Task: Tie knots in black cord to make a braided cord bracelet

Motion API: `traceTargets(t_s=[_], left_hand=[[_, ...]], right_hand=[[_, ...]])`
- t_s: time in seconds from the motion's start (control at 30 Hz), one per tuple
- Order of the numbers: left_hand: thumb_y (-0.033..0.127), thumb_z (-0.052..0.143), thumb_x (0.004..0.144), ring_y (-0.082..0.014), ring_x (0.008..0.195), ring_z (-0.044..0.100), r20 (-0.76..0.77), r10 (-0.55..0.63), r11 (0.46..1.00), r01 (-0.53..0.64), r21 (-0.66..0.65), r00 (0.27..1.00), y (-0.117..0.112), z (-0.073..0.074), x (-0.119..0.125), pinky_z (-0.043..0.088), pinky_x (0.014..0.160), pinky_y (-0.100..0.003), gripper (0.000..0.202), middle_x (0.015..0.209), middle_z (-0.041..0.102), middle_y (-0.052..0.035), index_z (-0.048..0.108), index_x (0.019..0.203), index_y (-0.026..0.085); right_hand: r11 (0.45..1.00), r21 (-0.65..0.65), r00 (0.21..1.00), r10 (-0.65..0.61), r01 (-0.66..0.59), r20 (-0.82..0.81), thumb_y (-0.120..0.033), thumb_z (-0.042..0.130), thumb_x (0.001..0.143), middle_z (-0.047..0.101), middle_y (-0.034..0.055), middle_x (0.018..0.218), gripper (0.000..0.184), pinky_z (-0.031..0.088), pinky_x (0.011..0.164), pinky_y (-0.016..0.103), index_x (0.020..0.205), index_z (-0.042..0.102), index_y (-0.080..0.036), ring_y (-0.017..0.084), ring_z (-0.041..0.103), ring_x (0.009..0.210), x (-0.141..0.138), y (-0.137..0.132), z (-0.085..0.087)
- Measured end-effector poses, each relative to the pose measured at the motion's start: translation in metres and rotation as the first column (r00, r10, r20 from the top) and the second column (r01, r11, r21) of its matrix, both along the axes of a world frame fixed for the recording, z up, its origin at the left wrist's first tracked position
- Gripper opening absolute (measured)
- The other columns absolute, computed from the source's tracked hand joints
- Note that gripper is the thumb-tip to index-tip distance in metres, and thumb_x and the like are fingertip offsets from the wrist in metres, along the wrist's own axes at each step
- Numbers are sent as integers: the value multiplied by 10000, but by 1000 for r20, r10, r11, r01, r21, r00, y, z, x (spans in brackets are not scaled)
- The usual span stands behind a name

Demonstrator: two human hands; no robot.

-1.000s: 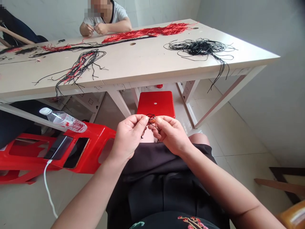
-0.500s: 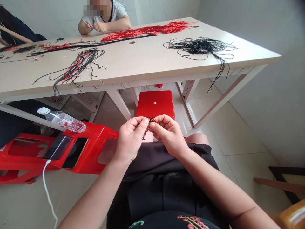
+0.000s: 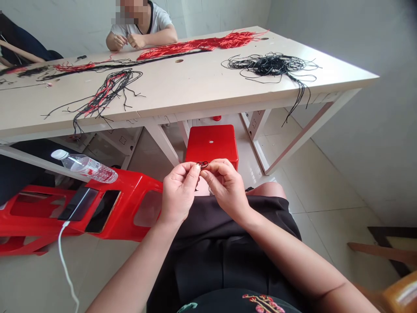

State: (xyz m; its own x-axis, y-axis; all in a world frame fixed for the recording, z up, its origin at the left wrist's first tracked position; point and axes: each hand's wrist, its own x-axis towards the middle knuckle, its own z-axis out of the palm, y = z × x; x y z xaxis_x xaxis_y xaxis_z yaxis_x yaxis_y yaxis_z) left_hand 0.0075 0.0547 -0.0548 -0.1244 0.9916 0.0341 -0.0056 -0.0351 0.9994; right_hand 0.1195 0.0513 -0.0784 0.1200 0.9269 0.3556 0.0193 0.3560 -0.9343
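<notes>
My left hand (image 3: 179, 191) and my right hand (image 3: 224, 187) meet above my lap, fingertips pinched together on a small loop of black cord (image 3: 202, 164). A short tail of the cord hangs down between the two hands. Both hands are closed around it, thumbs and forefingers touching. Below them lies my black skirt (image 3: 221, 248).
A long pale table (image 3: 195, 87) ahead carries a black cord pile (image 3: 270, 65), red cords (image 3: 202, 43) and mixed red-black cords (image 3: 104, 91). Another person (image 3: 140, 26) sits at its far side. A red stool (image 3: 211, 141) stands in front; a toppled red stool (image 3: 107, 208) with a water bottle (image 3: 84, 165) lies left.
My hands have drawn closer together and tightened the cord loop, which now looks smaller. The orange bead seen a second ago is hidden. The view shifted slightly.
</notes>
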Motion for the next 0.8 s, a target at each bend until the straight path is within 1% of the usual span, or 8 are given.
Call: traceTargets(t_s=[0.1,0.17,0.23,0.37,0.47,0.63,0.73,0.8], left_hand=[[327,619,782,-89,621,550,-135,34,995,-21,96,990,-2,-1,1,440,581,-191,155,717,626,-4,639,796,174],[320,598,799,-110,687,591,-248,49,989,-13,146,968,-4,0,1,465,640,-207,151,769,651,-18,637,819,176],[319,585,808,-124,729,614,-325,62,983,-1,183,944,-6,0,2,478,680,-220,152,803,664,-25,635,836,178],[326,583,805,-125,730,617,-355,68,981,1,192,933,-5,0,3,474,680,-217,159,804,670,-25,637,837,181],[341,579,804,-124,700,602,-317,59,987,-8,158,947,-1,-2,2,467,660,-218,179,777,663,-25,634,836,174],[356,577,802,-113,615,562,-304,72,988,-26,155,950,8,-6,-2,448,598,-215,192,681,618,-2,625,816,171],[353,578,798,-116,630,572,-317,91,984,-37,174,944,12,-6,-3,453,617,-218,189,697,630,-5,627,809,171],[348,579,796,-115,631,571,-344,116,980,-51,193,932,14,-4,-4,449,619,-216,185,696,635,-6,629,799,170]], right_hand=[[999,-28,999,24,-25,-21,-265,608,802,566,36,820,57,443,691,292,769,631,-225,154,535,784,-1,-1,3],[997,-69,997,27,-32,-77,-268,634,771,570,30,808,58,441,670,287,736,630,-222,151,537,761,-1,0,3],[992,-114,987,30,-48,-156,-277,655,743,566,22,790,82,436,648,281,704,614,-217,143,527,724,-1,2,1],[973,-195,949,62,-127,-308,-276,642,733,535,4,735,107,420,643,271,682,582,-204,124,487,677,0,5,-3],[956,-236,937,90,-177,-337,-263,625,723,514,7,782,105,414,644,261,670,560,-199,121,470,703,1,3,0],[884,-291,896,248,-365,-368,-245,578,731,488,14,887,113,416,671,256,647,524,-194,120,456,745,5,-6,11],[830,-299,861,359,-471,-360,-219,554,749,485,13,922,115,420,740,264,643,518,-192,125,467,800,14,-9,15],[781,-288,821,458,-554,-340,-197,525,768,495,23,910,130,418,815,285,638,528,-195,152,481,906,22,-13,17]])
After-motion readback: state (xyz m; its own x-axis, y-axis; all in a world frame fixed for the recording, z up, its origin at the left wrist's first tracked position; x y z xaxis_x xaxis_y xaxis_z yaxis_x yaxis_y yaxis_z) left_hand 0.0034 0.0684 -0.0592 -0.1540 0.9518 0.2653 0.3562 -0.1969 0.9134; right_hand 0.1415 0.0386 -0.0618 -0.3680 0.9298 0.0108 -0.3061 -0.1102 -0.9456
